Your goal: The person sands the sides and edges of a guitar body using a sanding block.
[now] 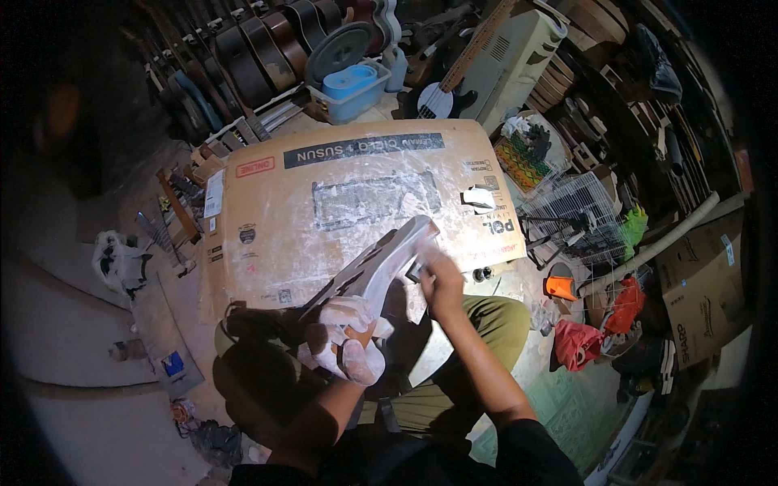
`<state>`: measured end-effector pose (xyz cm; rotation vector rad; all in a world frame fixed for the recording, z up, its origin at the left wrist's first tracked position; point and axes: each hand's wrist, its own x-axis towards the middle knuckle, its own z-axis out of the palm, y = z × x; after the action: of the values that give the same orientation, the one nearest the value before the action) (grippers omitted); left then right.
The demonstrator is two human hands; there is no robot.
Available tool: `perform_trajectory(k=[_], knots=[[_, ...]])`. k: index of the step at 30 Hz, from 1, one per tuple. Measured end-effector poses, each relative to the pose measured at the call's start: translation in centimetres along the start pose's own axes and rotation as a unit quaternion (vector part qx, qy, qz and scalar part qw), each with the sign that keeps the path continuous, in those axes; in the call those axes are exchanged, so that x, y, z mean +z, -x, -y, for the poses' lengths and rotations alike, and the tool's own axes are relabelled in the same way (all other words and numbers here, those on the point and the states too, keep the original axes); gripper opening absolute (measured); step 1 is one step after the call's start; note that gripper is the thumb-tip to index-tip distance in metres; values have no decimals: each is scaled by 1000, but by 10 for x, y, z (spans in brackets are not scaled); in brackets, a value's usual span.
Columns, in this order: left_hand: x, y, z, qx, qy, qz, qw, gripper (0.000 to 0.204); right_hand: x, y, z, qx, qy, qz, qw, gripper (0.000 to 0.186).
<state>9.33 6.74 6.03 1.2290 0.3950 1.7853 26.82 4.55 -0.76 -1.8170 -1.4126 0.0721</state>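
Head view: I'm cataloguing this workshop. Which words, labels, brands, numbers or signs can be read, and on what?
I don't copy wording or brands; print stands here:
Black banner, pale lettering: cardboard, far edge; legible.
Red framed label: cardboard, far left; legible.
Large dark lettering: cardboard, right edge; legible.
White label: cardboard, left side; too small to read.
Dark lettering: brown box at right; legible.
Pale blue label: same box; too small.
Held piece: none visible.

Row of guitars point(279, 50) at upper left, blue container point(350, 80) inside translucent bin point(352, 107), wire cage point(598, 200) at right, red bundle point(577, 345), cardboard box point(702, 293) at far right.
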Motion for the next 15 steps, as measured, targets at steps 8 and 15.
perform_trajectory(k=[8, 15], knots=[[-5, -2, 2, -2, 2, 1, 1000, 22, 9, -9, -8, 23, -11, -3, 1000, 46], [-9, -6, 2, -7, 0, 4, 1000, 22, 1, 1, 23, -1, -33, 41, 999, 50]])
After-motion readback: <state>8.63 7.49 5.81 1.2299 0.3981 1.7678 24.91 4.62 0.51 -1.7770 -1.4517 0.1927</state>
